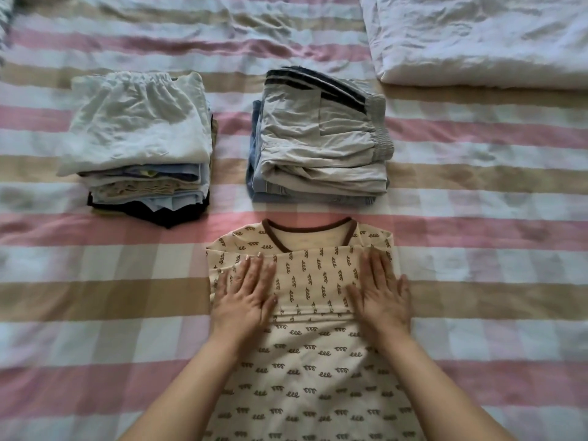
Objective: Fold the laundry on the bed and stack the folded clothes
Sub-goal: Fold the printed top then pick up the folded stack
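Under flat hands, cream squiggle-print shirt (305, 361)

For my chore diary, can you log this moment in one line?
left hand: flat on patterned shirt | right hand: flat on it | white-topped stack, grey-topped stack: beyond shirt

One view is taken from the head, angled forward and down, close over the bed (95, 297), its far side toward twelve o'clock.
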